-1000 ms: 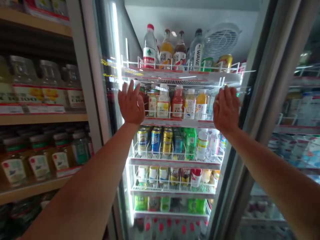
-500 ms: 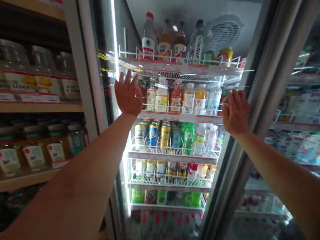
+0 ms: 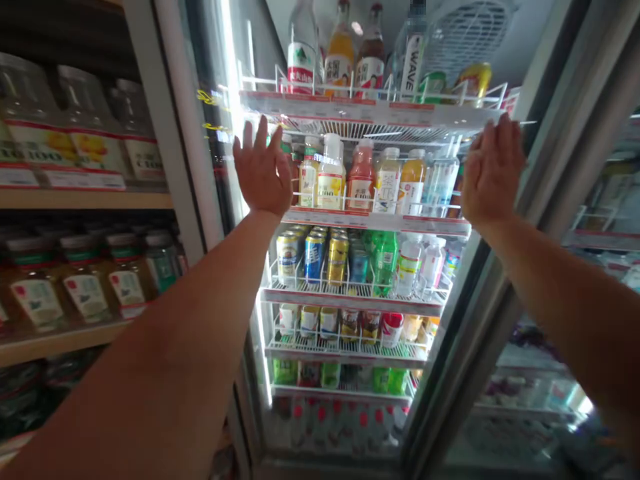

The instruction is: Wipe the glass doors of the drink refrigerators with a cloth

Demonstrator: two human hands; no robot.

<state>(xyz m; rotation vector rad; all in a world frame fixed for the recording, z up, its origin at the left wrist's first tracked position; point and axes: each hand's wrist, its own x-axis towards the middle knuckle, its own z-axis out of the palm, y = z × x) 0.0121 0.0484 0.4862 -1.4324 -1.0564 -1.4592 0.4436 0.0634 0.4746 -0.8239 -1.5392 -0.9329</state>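
Observation:
My left hand (image 3: 263, 170) is raised, fingers spread and holding nothing, before the left side of a lit drinks fridge. My right hand (image 3: 493, 173) is up on the other side near the metal door frame (image 3: 543, 157), also empty, its fingers stretched upward. Whether either palm touches glass I cannot tell. Between the hands, the second shelf carries a yellow-labelled juice bottle (image 3: 331, 175), a red drink bottle (image 3: 361, 177) and an orange drink bottle (image 3: 411, 183). Above them stands a clear bottle with a red label (image 3: 302, 60).
Blue cans (image 3: 315, 257), gold cans (image 3: 337, 259) and a green bottle (image 3: 384, 263) fill the third shelf. Wooden shelving (image 3: 85, 199) with large juice bottles is on the left. Another stocked fridge (image 3: 607, 240) stands to the right.
The view has tilted down and turned slightly, so the shelves sit higher in the picture. My right hand appears higher and farther right, and my left slightly higher. Both stay open.

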